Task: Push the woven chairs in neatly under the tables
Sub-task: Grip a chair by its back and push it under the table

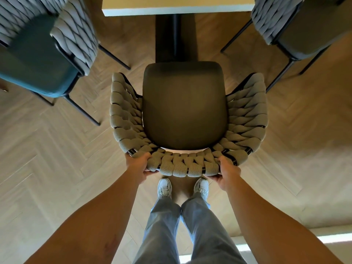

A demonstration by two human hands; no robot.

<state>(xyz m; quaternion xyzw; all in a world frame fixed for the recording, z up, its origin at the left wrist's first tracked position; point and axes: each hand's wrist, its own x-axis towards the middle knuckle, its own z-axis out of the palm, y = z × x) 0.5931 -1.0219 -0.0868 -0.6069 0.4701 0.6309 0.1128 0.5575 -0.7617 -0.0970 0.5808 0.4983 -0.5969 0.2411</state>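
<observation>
A woven chair (185, 111) with a dark brown seat cushion and a beige rope back stands right in front of me, seen from above. Its seat faces a table (178, 7) with a pale top and a black pedestal leg at the top centre. The seat's front edge lies short of the table's near edge. My left hand (140, 164) grips the left part of the curved back rail. My right hand (227, 169) grips the right part of the same rail.
A woven chair with a teal cushion (41, 60) stands at the upper left, its black legs reaching toward the middle. Another woven chair with a dark cushion (301, 29) stands at the upper right. Herringbone wood floor (57, 149) surrounds them. My feet are just behind the chair back.
</observation>
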